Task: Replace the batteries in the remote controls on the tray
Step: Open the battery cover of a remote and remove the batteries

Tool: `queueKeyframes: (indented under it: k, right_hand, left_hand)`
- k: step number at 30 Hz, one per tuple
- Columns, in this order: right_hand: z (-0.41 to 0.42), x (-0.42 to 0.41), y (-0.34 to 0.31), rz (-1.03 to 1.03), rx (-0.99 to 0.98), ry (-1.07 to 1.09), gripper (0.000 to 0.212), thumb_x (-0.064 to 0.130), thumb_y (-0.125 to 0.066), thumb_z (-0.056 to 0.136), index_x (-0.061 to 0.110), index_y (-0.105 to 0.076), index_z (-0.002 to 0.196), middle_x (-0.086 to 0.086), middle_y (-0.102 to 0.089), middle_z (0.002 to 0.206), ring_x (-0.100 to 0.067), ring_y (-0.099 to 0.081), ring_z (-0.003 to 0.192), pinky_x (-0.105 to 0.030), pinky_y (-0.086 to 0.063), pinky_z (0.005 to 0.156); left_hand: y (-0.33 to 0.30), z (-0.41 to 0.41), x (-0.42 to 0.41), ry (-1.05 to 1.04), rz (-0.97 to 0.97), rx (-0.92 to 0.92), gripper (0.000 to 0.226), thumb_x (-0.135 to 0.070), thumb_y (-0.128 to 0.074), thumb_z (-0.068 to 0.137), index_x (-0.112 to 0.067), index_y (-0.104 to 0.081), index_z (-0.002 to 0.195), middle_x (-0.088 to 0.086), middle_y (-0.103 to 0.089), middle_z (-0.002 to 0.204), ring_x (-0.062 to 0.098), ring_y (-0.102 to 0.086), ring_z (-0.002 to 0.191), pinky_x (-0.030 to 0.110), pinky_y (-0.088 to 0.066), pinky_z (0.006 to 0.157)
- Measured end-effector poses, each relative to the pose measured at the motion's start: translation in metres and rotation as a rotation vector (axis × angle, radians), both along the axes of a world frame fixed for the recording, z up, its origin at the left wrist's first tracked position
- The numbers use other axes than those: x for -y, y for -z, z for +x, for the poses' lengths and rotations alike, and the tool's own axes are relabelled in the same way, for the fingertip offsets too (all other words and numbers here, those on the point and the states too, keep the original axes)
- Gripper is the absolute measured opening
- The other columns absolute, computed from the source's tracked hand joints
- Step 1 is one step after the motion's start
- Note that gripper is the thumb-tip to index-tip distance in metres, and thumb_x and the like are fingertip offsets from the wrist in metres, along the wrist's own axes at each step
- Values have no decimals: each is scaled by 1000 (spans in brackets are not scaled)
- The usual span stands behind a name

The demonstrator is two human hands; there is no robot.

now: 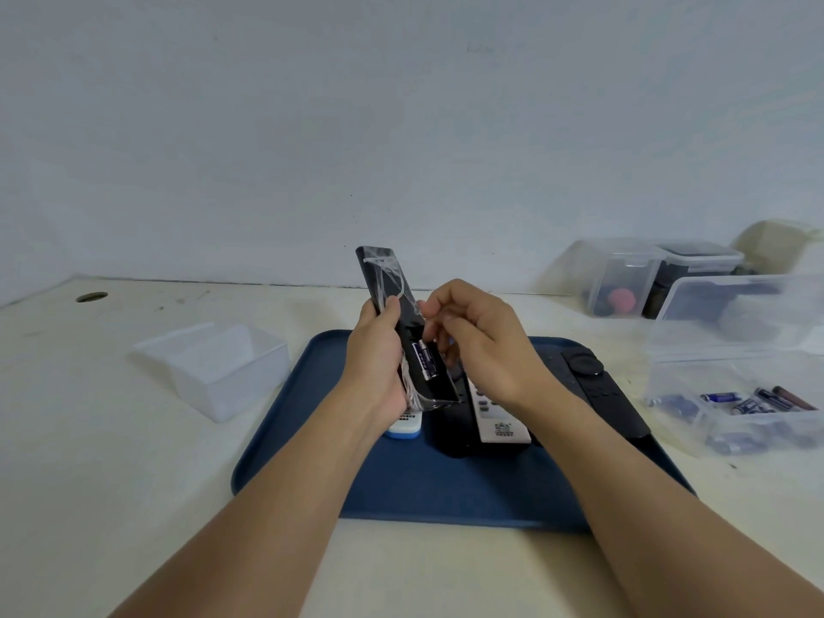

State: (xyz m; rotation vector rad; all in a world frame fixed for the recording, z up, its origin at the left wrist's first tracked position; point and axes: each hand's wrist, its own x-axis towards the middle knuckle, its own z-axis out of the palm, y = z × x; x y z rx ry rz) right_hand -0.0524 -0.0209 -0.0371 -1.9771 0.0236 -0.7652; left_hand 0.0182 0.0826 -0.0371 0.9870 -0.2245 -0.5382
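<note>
I have the left hand (379, 350) wrapped around a black remote (401, 323), holding it up above the blue tray (285, 443) with its back facing me. The battery cover is off, and a battery (426, 359) with a purple label sits in the open slot. My right hand (479, 339) is just beside the remote, fingers curled toward the slot with the fingertips (434, 325) at the battery's upper end; I cannot tell whether they pinch the battery or only touch it. Thin clear wrap clings to the remote's body.

Below the hands, on the tray, lie the other remotes: a white remote (501, 417), a small one with a blue end (403, 428) under my left wrist, and a dark remote (597, 390) out to the right. I can't see whether any of these has been serviced.

To the right of the right hand, well apart, a clear box (731, 408) on the counter (133, 483) holds loose batteries. To the left of the left hand stands a clear bin (214, 368), with nothing visible inside it.

My read: I'm working on one remote, mid-swap, and whether this battery is going in or coming out is unclear. Closing the cover and the other remotes appear to remain.
</note>
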Motion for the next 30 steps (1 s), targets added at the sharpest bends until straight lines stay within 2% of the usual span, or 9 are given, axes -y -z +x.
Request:
queueKeyframes:
  k: [3, 6, 12, 16, 19, 23, 26, 28, 30]
  right_hand:
    - [2, -6, 5, -306, 34, 57, 23, -4, -42, 95, 10, -60, 96, 6, -58, 72, -4, -48, 62, -15, -38, 61]
    - [6, -9, 9, -455, 80, 91, 18, -1, -42, 94, 8, -58, 96, 9, -55, 75, -6, -47, 66, -22, -37, 63]
    - [5, -16, 13, -485, 96, 90, 15, 1, -46, 97, 9, -59, 97, 17, -50, 69, -3, -47, 63, -19, -35, 60]
    - [7, -12, 14, -323, 64, 156, 14, -1, -57, 91, 11, -62, 94, 14, -43, 56, -4, -43, 55, -13, -33, 57]
    - [7, -6, 11, -173, 5, 157, 16, 8, -70, 88, 17, -69, 102, 9, -53, 66, -5, -48, 58, -13, -40, 61]
    - [1, -1, 6, -370, -25, 156, 21, 15, -74, 86, 20, -75, 106, 4, -65, 89, -8, -61, 75, -11, -44, 71]
    - [-5, 1, 0, -332, -29, 141, 16, 13, -75, 84, 19, -71, 98, 6, -67, 87, -9, -63, 75, -17, -51, 71]
    - [-7, -2, -4, -193, -19, 119, 15, 8, -77, 83, 14, -69, 93, 0, -69, 82, -10, -66, 74, -22, -54, 70]
    - [-7, -2, -9, 176, 34, 64, 17, 4, -76, 84, 10, -70, 99, -10, -71, 83, -12, -68, 73, -24, -56, 69]
  left_hand:
    - [6, -1, 4, -37, 41, 68, 20, -23, -43, 109, -15, -60, 115, 11, -66, 96, 24, -68, 86, 42, -60, 79]
    - [11, -4, 7, -52, 50, 55, 21, -23, -42, 109, -13, -59, 118, 14, -67, 109, 28, -69, 103, 46, -56, 97]
    - [14, 7, 6, -88, 34, 8, 21, -28, -42, 109, -17, -59, 115, 12, -67, 108, 27, -68, 100, 45, -58, 91]
    - [13, 7, 8, -62, 15, -27, 20, -28, -42, 109, -17, -59, 112, 15, -64, 106, 31, -66, 95, 48, -56, 90]
    - [10, 10, 8, -52, -27, -59, 21, -28, -42, 109, -15, -58, 113, 19, -66, 108, 35, -69, 93, 54, -57, 91]
    - [9, 14, 6, -64, -63, -61, 27, -29, -42, 109, -11, -58, 120, 17, -67, 119, 36, -67, 94, 65, -53, 93]
    - [9, 14, 7, -69, -76, -35, 28, -30, -42, 109, -11, -58, 123, 21, -65, 128, 41, -68, 102, 67, -52, 93]
    - [7, 13, 7, -72, -101, -33, 27, -29, -42, 109, -12, -58, 124, 19, -66, 127, 42, -68, 109, 66, -53, 92]
    - [6, 13, 5, -74, -141, -50, 27, -28, -41, 110, -13, -58, 124, 15, -69, 122, 34, -70, 107, 56, -58, 92]
